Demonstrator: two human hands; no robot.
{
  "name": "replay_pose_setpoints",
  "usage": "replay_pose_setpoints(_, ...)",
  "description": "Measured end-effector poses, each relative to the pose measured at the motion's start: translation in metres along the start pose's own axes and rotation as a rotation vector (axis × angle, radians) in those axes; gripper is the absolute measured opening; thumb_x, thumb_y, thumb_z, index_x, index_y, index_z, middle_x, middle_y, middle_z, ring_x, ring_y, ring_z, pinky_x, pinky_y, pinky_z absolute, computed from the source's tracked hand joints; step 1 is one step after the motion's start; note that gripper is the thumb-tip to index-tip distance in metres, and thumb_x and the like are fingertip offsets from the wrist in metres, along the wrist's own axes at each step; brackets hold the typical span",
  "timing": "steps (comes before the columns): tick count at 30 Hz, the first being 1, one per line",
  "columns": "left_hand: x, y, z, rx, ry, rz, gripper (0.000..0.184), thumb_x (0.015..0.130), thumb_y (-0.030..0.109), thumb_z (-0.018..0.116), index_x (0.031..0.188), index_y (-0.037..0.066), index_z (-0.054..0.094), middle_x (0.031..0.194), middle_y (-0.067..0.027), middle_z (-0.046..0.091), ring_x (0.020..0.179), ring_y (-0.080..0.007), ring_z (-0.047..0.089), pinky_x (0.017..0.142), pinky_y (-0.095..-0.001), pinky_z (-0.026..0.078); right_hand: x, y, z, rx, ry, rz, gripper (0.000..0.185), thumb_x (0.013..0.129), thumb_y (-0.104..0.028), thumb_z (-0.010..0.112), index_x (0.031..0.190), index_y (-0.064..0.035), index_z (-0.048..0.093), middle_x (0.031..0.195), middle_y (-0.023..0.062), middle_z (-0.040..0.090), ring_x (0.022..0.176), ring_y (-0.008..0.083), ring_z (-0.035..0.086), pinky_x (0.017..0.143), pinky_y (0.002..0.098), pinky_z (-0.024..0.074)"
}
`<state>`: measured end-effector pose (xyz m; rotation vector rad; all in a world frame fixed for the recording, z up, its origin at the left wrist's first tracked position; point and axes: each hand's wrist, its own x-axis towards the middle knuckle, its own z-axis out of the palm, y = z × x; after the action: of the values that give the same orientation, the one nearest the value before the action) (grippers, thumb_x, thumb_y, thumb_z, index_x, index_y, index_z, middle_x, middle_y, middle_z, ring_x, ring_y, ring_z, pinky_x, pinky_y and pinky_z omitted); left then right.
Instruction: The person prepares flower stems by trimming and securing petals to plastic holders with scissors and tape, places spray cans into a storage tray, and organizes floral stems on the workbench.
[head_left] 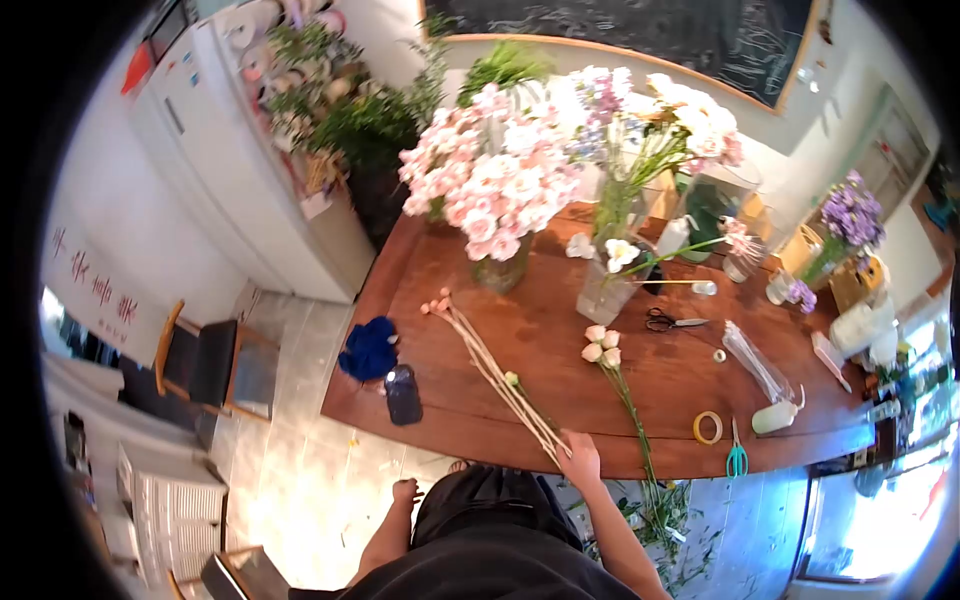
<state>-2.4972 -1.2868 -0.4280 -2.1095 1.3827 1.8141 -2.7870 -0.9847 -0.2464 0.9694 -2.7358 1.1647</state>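
Note:
My right hand [578, 460] is closed around the lower ends of several long pale stems [505, 385] at the table's front edge. Small pinkish heads tip the stems, which lie slanting away to the left. Beside them is a single pale green bud [512, 379]. To the right lies a bunch of cream-pink roses [602, 347], its green stems reaching past the table edge. My left hand [407, 490] hangs by my side, off the table, holding nothing, with its fingers loosely apart.
On the wooden table [440, 365] stand a vase of pink roses [500, 190], other flower vases, black scissors [672, 321], teal scissors [737, 457], a tape roll [708, 428] and a bottle [775, 416]. A dark phone-like object [403, 394] lies front left. Cut leaves [670, 520] litter the floor.

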Motion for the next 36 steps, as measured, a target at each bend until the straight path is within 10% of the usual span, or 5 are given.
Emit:
replay_pose_setpoints(6, -0.026, -0.03, -0.017, -0.035, 0.097, -0.07, 0.028, 0.079, 0.015, 0.053, 0.102, -0.001, 0.054, 0.078, -0.0111, 0.059, 0.061, -0.0262, 0.064, 0.047, -0.0346, 0.047, 0.036, -0.003, 0.051, -0.293, -0.375, 0.078, 0.084, 0.063, -0.032, 0.073, 0.128, 0.0005, 0.032, 0.113, 0.0191, 0.045, 0.107, 0.0342, 0.042, 0.089, 0.0417, 0.0396)
replay_pose_setpoints(15, -0.019, -0.051, -0.039, -0.134, 0.116, -0.106, 0.03, 0.079, 0.015, 0.052, 0.101, -0.004, 0.053, 0.078, -0.011, 0.058, 0.064, -0.0274, 0.065, 0.048, -0.0352, 0.047, 0.062, 0.007, 0.094, -0.426, -0.346, 0.142, 0.031, 0.065, -0.008, 0.062, 0.092, -0.0023, 0.047, 0.098, 0.0181, 0.049, 0.094, 0.0348, 0.051, 0.075, 0.0425, 0.0468)
replay_pose_setpoints(22, -0.003, -0.038, -0.054, -0.167, 0.087, -0.158, 0.026, 0.079, 0.015, 0.051, 0.099, -0.001, 0.052, 0.078, -0.0089, 0.057, 0.062, -0.0259, 0.064, 0.05, -0.0349, 0.046, 0.073, 0.007, 0.087, -0.106, -0.268, 0.431, 0.023, 0.072, -0.01, 0.057, 0.093, -0.004, 0.048, 0.094, 0.0186, 0.055, 0.09, 0.036, 0.054, 0.076, 0.044, 0.045)
replay_pose_setpoints(31, 0.026, 0.003, -0.059, -0.15, -0.021, -0.088, 0.028, 0.078, 0.016, 0.051, 0.102, 0.002, 0.052, 0.082, -0.0075, 0.056, 0.066, -0.023, 0.063, 0.052, -0.0332, 0.047, 0.056, 0.038, 0.101, 0.014, 0.069, 0.191, 0.018, 0.082, -0.012, 0.055, 0.095, -0.0011, 0.06, 0.082, 0.0138, 0.063, 0.077, 0.0269, 0.061, 0.069, 0.0345, 0.0473)
replay_pose_setpoints(36, 0.03, 0.016, -0.059, -0.07, -0.062, -0.116, 0.03, 0.082, 0.018, 0.054, 0.107, 0.002, 0.051, 0.089, -0.0092, 0.058, 0.074, -0.0244, 0.064, 0.06, -0.036, 0.049, 0.066, 0.036, 0.099, 0.22, -0.115, 0.52, 0.017, 0.079, -0.013, 0.057, 0.088, -0.0011, 0.065, 0.077, 0.0137, 0.064, 0.072, 0.0271, 0.061, 0.068, 0.0342, 0.0478)
